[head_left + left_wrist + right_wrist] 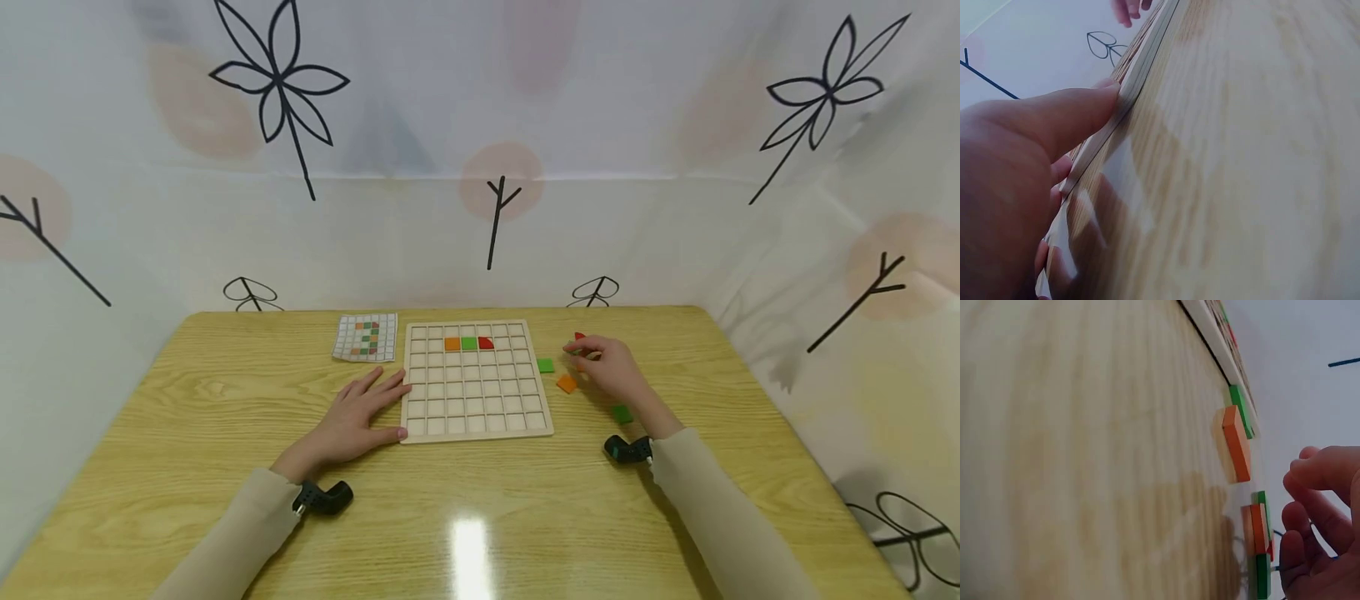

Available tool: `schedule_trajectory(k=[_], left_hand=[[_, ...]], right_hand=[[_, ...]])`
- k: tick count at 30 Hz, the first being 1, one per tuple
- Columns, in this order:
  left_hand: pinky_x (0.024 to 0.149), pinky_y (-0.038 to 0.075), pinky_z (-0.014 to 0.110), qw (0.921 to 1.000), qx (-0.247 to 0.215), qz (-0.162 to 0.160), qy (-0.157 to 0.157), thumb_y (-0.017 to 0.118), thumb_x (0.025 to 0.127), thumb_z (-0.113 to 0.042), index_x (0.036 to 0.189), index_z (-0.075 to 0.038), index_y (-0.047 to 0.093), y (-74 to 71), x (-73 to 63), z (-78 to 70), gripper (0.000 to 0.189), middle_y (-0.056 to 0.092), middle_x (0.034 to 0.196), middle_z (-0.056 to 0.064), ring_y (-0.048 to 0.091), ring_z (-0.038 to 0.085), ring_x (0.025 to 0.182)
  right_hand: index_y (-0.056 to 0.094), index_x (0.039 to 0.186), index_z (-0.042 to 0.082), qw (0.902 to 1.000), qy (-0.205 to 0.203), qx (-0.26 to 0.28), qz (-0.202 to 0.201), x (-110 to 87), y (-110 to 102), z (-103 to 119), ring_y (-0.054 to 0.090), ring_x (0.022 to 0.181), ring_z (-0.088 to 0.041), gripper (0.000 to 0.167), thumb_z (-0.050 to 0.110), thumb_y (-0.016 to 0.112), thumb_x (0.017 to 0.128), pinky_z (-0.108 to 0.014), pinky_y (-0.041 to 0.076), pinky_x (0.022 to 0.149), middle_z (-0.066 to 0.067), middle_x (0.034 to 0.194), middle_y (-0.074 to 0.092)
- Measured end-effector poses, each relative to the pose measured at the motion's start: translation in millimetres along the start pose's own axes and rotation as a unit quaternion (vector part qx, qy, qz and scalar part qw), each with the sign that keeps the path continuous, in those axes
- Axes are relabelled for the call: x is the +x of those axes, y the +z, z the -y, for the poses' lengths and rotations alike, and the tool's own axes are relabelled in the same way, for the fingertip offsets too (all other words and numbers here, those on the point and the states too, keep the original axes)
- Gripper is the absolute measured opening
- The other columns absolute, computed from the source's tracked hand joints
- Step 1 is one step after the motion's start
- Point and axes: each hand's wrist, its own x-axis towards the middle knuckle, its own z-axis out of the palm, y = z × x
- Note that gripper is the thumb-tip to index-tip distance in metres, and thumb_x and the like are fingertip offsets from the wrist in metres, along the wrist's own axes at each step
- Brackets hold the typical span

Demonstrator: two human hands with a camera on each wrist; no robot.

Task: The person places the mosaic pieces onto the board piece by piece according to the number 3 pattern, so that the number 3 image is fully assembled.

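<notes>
A wooden grid board (477,402) lies on the table, with an orange square tile (452,343), a green square tile (468,343) and a red round-cornered tile (486,342) side by side in an upper row. With fingers spread, my left hand (352,422) rests at the board's left edge, the thumb touching its side. My right hand (611,371) hovers over loose tiles right of the board, fingers loosely bent and no tile showing between them. Under it a red tile (580,336) is partly hidden. Nearby lie a green tile (546,366) and an orange tile (567,383).
A printed card (343,340) with a coloured grid pattern lies left of the board. Another green tile (622,414) is beside the right wrist. Behind the wooden table (420,517) hangs a patterned cloth (420,233).
</notes>
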Motion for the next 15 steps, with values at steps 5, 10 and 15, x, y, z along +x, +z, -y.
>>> schedule_trajectory(k=[5, 10, 15], left_hand=[[0.114, 0.005, 0.063, 0.9999, 0.000, 0.010, -0.004, 0.065, 0.093, -0.051, 0.154, -0.018, 0.042, 0.7, -0.2, 0.6, 0.072, 0.025, 0.163, 0.000, 0.008, 0.033, 0.151], [0.114, 0.005, 0.062, 1.0000, 0.001, 0.004, -0.005, 0.066, 0.093, -0.050, 0.154, -0.019, 0.043, 0.2, -0.5, 1.0, 0.072, 0.026, 0.163, 0.000, 0.008, 0.033, 0.151], [0.114, 0.006, 0.063, 1.0000, 0.003, 0.004, -0.003, 0.065, 0.093, -0.052, 0.154, -0.020, 0.042, 1.4, -0.3, 1.7, 0.073, 0.025, 0.163, 0.000, 0.008, 0.033, 0.151]], right_hand=[[0.075, 0.110, 0.004, 0.9997, -0.006, -0.022, 0.011, -10.9, -3, -5, 0.060, 0.089, -0.026, 0.018, 0.004, 0.070, 0.093, -0.035, 0.050, 0.073, -0.013, 0.109, 0.069], [0.074, 0.114, 0.005, 0.9989, -0.018, -0.037, 0.022, -16.4, -6, -9, 0.059, 0.093, -0.025, 0.022, 0.004, 0.070, 0.092, -0.040, 0.051, 0.079, -0.011, 0.110, 0.067], [0.073, 0.116, 0.003, 0.9977, -0.031, -0.057, 0.019, -21.2, -15, -12, 0.061, 0.097, -0.027, 0.024, 0.004, 0.071, 0.092, -0.043, 0.052, 0.082, -0.014, 0.117, 0.066]])
